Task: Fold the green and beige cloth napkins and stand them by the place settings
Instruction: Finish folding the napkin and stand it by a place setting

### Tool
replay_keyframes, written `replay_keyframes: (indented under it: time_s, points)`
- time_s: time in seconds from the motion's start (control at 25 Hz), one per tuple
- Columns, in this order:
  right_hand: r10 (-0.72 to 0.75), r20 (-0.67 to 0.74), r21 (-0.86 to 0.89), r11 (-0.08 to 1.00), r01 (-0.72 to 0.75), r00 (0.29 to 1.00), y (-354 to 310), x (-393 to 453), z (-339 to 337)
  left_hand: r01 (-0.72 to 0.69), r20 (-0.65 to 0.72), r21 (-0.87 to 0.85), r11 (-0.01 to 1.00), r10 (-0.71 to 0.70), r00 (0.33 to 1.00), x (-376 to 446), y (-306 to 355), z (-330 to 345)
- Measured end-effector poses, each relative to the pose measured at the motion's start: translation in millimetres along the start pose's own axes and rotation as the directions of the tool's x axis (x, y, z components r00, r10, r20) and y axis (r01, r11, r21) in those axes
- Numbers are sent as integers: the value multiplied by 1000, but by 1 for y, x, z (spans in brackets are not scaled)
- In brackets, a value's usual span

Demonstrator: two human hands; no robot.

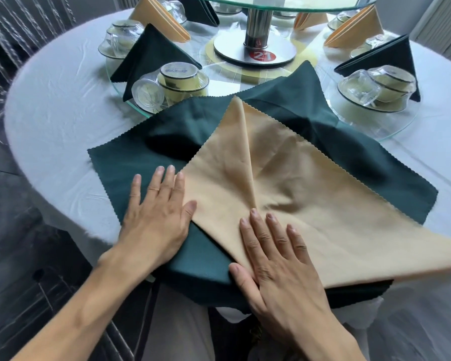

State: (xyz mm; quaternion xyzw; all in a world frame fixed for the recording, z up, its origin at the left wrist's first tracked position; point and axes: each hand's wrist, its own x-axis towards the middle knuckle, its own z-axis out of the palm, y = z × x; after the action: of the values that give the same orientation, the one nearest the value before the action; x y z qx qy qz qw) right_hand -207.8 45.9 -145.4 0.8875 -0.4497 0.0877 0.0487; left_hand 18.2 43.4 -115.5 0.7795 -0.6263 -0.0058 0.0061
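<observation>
Where napkins (310,204) lie, white tablecloth (57,105).

A round surface draped in white cloth (57,105) is seen, on which an unfolded dark green cloth napkin (130,162) is spread at the near edge, beside a round glass turntable (391,131) on a steel pedestal (255,48).

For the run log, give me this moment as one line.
left hand flat on green napkin | right hand flat on beige napkin | folding
</observation>
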Motion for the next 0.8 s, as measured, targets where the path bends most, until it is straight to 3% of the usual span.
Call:
replay_keyframes:
  time_s: [0.12, 0.16, 0.24, 0.48, 0.68, 0.8]
  points:
    - [-14, -24, 11, 1000, 14, 1000, 1, 1, 3, -260, -262, -142, 955, 217, 940, -26, 48, 13]
    - [-20, -28, 10, 1000, 20, 999, 2, 2, 4, -319, -249, -211, 924, 265, 931, -37, 65, 20]
    - [-16, -18, 19, 1000, 16, 1000, 4, 0, 6, -309, -193, -298, 903, 260, 946, -48, 84, 27]
    - [-71, 75, 54, 996, 67, 995, 90, -50, -19, -308, -162, -104, 946, 289, 944, -46, 85, 39]
    - [25, 198, 228, 971, -71, 980, 206, -80, -49, -341, -122, -75, 937, 330, 936, -49, 84, 34]
    - [110, 186, 262, 952, -158, 976, 258, -83, -61, -335, -105, -110, 936, 324, 940, -50, 84, 31]
